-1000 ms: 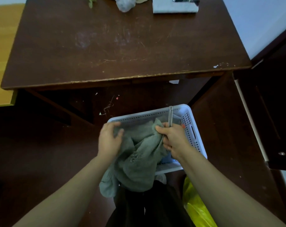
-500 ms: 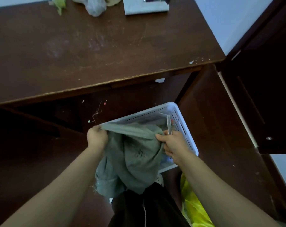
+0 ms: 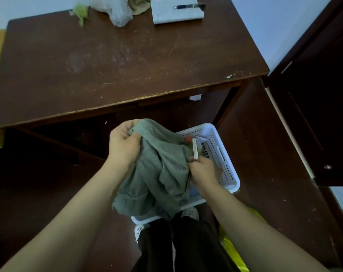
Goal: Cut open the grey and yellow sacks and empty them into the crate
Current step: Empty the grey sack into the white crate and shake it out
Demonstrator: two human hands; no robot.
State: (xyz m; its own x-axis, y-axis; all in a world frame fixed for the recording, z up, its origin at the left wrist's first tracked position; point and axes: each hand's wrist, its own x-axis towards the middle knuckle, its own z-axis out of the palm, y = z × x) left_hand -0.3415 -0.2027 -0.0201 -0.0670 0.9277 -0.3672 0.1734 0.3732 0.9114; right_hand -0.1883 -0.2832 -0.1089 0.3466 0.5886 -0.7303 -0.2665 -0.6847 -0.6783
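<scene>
- Head view: left hand [image 3: 123, 143] grips the grey sack [image 3: 160, 173] by its bunched top over the white crate [image 3: 208, 127].
- Right hand [image 3: 203, 171] clutches the sack's edge plus a slim metal cutter [image 3: 195, 150].

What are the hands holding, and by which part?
The left hand grips the grey sack by a bunched upper edge. The right hand holds a slim metal cutter by its lower end, and seems to pinch the sack's opposite edge too.
</scene>
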